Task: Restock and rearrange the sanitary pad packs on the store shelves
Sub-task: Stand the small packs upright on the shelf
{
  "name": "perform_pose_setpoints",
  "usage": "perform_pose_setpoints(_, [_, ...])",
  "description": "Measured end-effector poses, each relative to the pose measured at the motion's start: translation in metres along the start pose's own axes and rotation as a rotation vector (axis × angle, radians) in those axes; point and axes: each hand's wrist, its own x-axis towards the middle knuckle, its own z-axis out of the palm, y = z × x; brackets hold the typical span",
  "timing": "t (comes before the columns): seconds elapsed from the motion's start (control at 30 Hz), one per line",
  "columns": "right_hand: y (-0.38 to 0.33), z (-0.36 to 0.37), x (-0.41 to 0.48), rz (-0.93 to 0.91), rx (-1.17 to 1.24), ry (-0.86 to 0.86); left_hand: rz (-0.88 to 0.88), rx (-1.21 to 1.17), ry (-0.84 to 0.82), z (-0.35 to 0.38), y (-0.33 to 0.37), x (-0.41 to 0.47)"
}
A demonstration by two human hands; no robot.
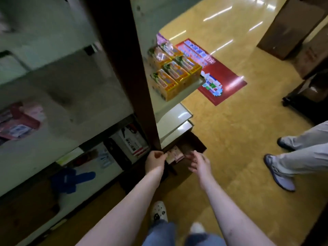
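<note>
Pad pack [174, 155]: in floor box [195, 142], between hands; left hand [156, 159] pinches its left edge; right hand [197, 162] spread, just beside.

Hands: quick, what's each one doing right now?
Left hand: curled, pinching the pink pack in the floor box.
Right hand: open, reaching in, holding nothing.

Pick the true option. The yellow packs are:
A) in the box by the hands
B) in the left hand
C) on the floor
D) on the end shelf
D: the yellow packs stand in rows on the end shelf, well above the floor and both hands.
</note>
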Motion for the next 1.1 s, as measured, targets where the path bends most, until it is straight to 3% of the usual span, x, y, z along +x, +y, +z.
perform_pose_setpoints(0.17, [0.056, -0.018, 0.133, 0.131, -0.030, 0.061, -0.152, 0.009, -0.016, 0.070, -0.050, 0.094])
perform_pose_setpoints(0.27, [0.100, -0.026, 0.202, 0.150, -0.143, -0.005, -0.206, 0.025, 0.006, 0.116, -0.090, 0.153])
perform_pose_setpoints(0.7, [0.306, -0.003, 0.497, -0.027, -0.737, -0.105, -0.402, 0.022, 0.189, 0.283, -0.299, 0.428])
perform_pose_setpoints(0.87, [0.347, 0.001, 0.546, 0.051, -0.858, -0.223, -0.392, 0.000, 0.269, 0.303, -0.340, 0.462])
perform_pose_setpoints(0.97, [0.361, -0.004, 0.554, 0.053, -1.057, -0.213, -0.442, 0.056, 0.263, 0.308, -0.354, 0.468])
perform_pose_setpoints(1.1, [0.372, -0.007, 0.564, 0.120, -0.946, -0.195, -0.416, 0.163, 0.264, 0.303, -0.355, 0.470])
